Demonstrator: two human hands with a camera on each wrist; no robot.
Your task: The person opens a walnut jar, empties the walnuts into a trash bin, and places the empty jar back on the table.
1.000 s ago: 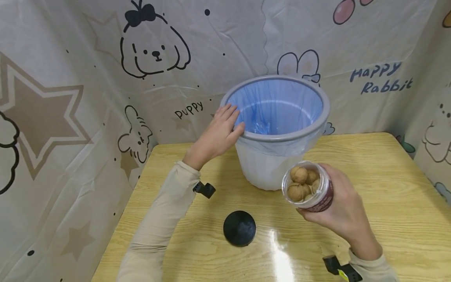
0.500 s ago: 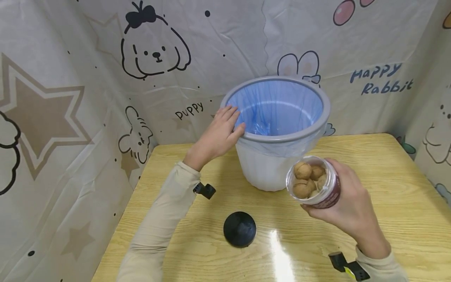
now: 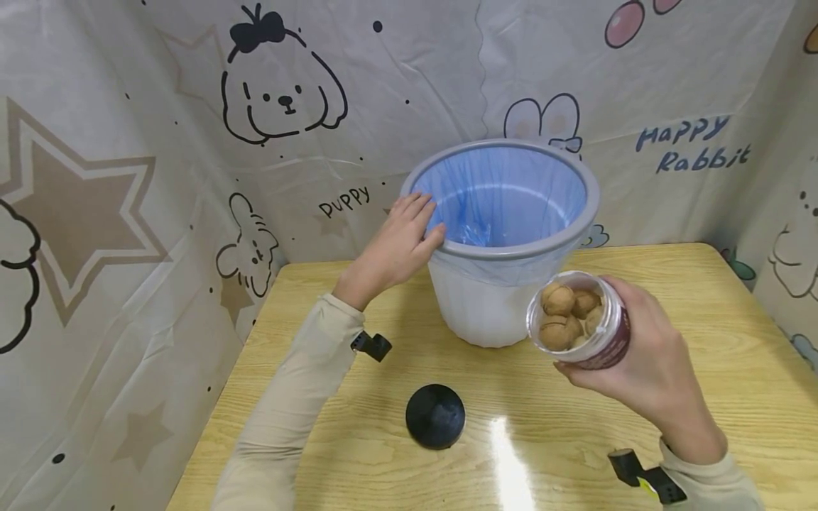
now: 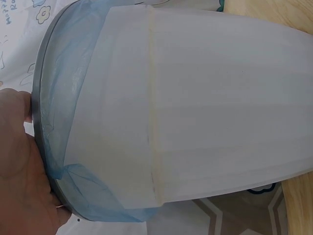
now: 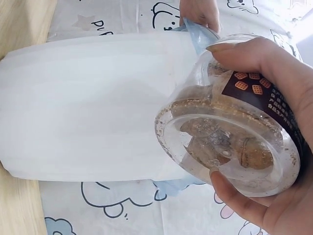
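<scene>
In the head view, my left hand [image 3: 399, 241] holds the left side of the grey rim of a white trash can [image 3: 479, 305], fingers over the edge. Up close in the left wrist view, my left hand [image 4: 24, 166] is against that rim. A blue bag [image 3: 511, 191] lines the can and folds over its outside. My right hand [image 3: 645, 348] grips a clear plastic jar [image 3: 610, 341] with a dark label. The jar tilts with its mouth toward me, and several walnuts [image 3: 558, 299] show inside. The right wrist view shows crumbs at the jar's base [image 5: 230, 152].
A round black lid [image 3: 436, 416] lies on the wooden table [image 3: 358, 454] in front of the can. Cloth [image 3: 307, 170] printed with cartoon animals and stars hangs behind and at both sides. A small black device [image 3: 372, 345] sits at each wrist.
My right hand has shifted to the right and slightly away from me with the jar, away from the can. The left hand, the can and the lid stay where they were.
</scene>
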